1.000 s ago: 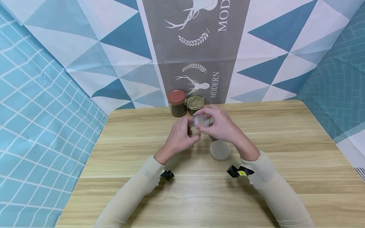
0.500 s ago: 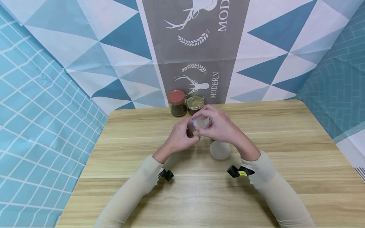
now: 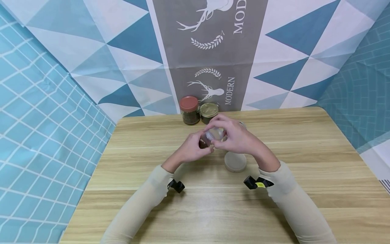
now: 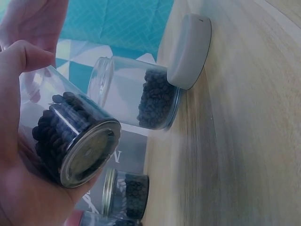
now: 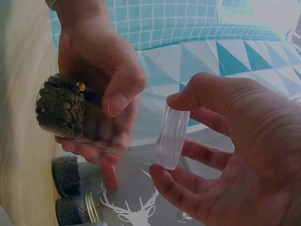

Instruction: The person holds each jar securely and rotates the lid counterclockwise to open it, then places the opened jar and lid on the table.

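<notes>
My left hand [image 3: 192, 146] grips a clear jar [image 4: 61, 127] with dark beans in its lower part, held tilted above the table. My right hand [image 3: 236, 137] pinches a clear ridged lid [image 5: 171, 136] by its rim, fingers on one edge and thumb on the other. The lid is at the jar's mouth; whether it is seated cannot be told. Beyond them an open clear jar [image 4: 136, 94] stands upright, partly filled with dark beans and mostly hidden by my right hand in the head view. A white lid [image 3: 235, 162] lies on the table near it.
At the table's back edge stand a red-lidded jar [image 3: 189, 110] and a gold-lidded jar [image 3: 209, 112] side by side, both with dark contents. The wooden table [image 3: 210, 210] meets a patterned cloth wall [image 3: 210, 54] behind them.
Both hands have come slightly down and nearer with the jar and lid. The lid has tilted and shifted a little at the jar's mouth. The other jars and the white lid have stayed put.
</notes>
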Available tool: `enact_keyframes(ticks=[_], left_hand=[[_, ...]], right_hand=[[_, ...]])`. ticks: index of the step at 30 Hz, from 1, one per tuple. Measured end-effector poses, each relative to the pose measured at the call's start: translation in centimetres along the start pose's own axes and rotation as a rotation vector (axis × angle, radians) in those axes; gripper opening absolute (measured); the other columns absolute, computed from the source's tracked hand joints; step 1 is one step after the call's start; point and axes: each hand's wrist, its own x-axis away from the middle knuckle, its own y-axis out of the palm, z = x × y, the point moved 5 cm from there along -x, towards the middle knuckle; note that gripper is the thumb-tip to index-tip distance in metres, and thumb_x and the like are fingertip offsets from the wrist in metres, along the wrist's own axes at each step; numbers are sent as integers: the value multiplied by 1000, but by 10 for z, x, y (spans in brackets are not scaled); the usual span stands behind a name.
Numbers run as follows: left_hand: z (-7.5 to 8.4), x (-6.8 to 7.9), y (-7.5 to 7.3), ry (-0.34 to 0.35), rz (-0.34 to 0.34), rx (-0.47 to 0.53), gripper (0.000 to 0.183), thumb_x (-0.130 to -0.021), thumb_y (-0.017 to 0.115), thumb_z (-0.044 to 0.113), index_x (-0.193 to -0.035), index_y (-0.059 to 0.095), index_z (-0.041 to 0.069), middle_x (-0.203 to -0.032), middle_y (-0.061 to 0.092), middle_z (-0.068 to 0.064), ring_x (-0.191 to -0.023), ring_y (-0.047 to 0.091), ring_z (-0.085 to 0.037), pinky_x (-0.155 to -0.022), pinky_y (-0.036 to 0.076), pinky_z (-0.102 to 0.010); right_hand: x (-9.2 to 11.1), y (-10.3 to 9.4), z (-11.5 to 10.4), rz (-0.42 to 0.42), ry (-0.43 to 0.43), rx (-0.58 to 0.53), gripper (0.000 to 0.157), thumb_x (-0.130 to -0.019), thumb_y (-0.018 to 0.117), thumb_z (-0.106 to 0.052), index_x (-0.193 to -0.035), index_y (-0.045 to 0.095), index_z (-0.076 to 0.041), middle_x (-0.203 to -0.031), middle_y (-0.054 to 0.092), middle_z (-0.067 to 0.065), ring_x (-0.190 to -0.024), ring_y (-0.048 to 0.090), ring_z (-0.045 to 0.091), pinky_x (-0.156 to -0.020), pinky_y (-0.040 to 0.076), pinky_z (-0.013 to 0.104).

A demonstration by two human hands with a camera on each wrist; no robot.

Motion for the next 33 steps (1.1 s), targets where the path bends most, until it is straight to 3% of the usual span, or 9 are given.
enact_keyframes(ticks=[7, 13, 17, 25, 33], left_hand=[[0, 1, -1, -1, 25, -13, 44, -92, 73, 25, -129, 66, 2, -108, 77, -19, -89, 70, -17, -80, 58, -26], [-2, 3, -4, -20, 71, -21, 46, -90, 75, 23, -130, 66, 3, -103, 74, -13, -87, 67, -17, -78, 56, -27], [-2, 4, -4, -10, 96, -39, 48, -90, 78, 22, -132, 66, 2, -101, 73, -12, -85, 65, -15, -77, 55, -27], [1, 7, -3, 33, 231, -168, 56, -91, 82, 22, -140, 61, 1, -105, 71, -17, -88, 64, -17, -80, 55, -30], [5, 9, -3, 137, 358, -378, 50, -91, 84, 18, -131, 61, 0, -108, 66, -19, -92, 61, -26, -83, 55, -38]], right_hand=[[0, -4, 1, -15, 0, -86, 54, -90, 83, -7, -143, 75, -12, -143, 70, 13, -117, 67, 28, -84, 67, 44], [1, -10, 3, 2, 53, -88, 54, -93, 86, -8, -146, 74, -13, -145, 67, 13, -122, 63, 31, -87, 66, 43], [1, -10, 5, 22, 114, -108, 52, -96, 85, -14, -146, 73, -13, -146, 67, 14, -123, 67, 36, -92, 67, 53], [2, -10, 22, 125, 388, -133, 61, -100, 85, -32, -154, 65, -11, -144, 72, 22, -123, 77, 44, -105, 64, 59], [1, -2, 26, 117, 404, -157, 60, -101, 83, -36, -155, 65, -16, -146, 71, 21, -121, 78, 41, -103, 66, 57]])
